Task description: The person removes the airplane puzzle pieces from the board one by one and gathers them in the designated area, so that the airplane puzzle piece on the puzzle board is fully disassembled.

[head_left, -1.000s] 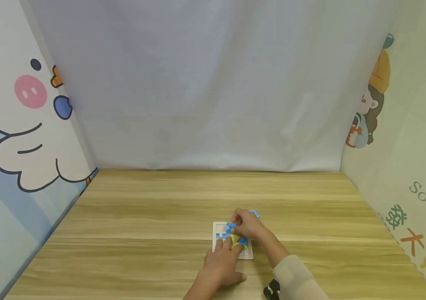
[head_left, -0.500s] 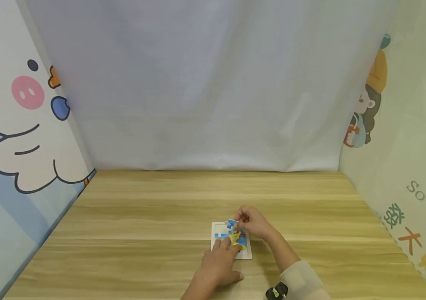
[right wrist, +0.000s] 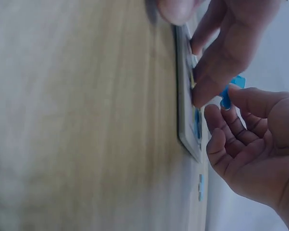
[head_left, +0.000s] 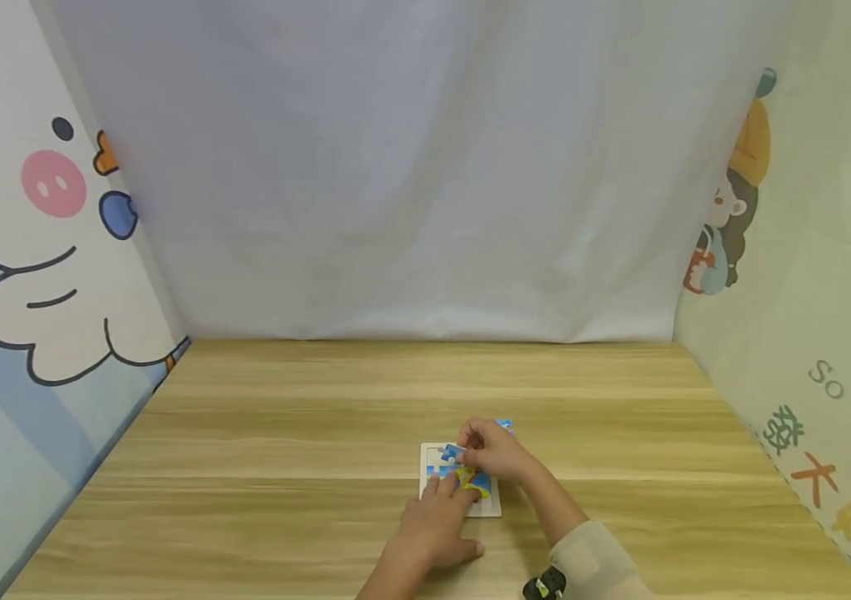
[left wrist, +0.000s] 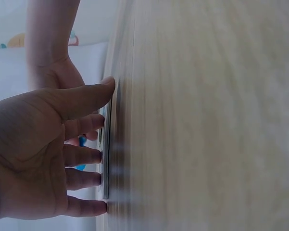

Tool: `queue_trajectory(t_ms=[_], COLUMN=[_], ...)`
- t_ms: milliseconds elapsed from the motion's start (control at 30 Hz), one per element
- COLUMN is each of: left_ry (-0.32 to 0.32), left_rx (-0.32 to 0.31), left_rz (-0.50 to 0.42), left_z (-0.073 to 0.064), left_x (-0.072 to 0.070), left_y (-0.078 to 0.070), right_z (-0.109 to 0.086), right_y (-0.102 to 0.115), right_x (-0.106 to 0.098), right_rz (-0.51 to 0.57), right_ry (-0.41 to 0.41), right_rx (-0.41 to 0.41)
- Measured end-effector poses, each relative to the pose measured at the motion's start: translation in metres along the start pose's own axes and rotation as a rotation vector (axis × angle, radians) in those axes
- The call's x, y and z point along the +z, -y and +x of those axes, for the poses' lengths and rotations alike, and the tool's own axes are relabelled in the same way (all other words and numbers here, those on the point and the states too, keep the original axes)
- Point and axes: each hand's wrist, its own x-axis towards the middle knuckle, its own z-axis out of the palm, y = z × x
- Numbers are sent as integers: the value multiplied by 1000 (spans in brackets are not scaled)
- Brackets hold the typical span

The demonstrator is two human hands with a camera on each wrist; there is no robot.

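A small jigsaw puzzle in a white frame [head_left: 497,507] lies on the table, with blue and yellow pieces set in its lower part. My left hand [head_left: 436,525] rests on it, its straight fingers [left wrist: 84,179] pressing down while the thumb stands out to the side. Above the puzzle's upper part, my right hand [head_left: 498,452] pinches a blue jigsaw piece [right wrist: 239,81] between thumb and finger. That piece is tilted and raised off the frame in the right wrist view. Bare backing of the frame shows at its upper left.
Another blue jigsaw piece [head_left: 504,424] lies on the wooden table [head_left: 282,442] just beyond the right hand. A black device [head_left: 545,585] sits by the right sleeve at the near edge. A pale curtain [head_left: 425,208] hangs behind the table, with printed panels at both sides.
My right hand shifted up and right, then came back left, turning the pinched jigsaw piece. The loose piece beyond it was covered half a second ago and shows again. My left hand stays put.
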Motion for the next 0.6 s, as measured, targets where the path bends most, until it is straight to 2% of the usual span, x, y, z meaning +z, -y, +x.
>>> queue_trajectory(t_ms=[367, 467, 600], left_ry=[20, 18, -18], left_rx=[1, 1, 4], left_rz=[-30, -56, -70], left_z=[1, 1, 2], left_x=[3, 3, 1], left_y=[5, 7, 6], right_z=[4, 3, -2], right_y=[-1, -2, 1], right_x=[3, 1, -5], right_rz=[76, 77, 68], right_ry=[-83, -85, -90], right_rx=[107, 101, 68])
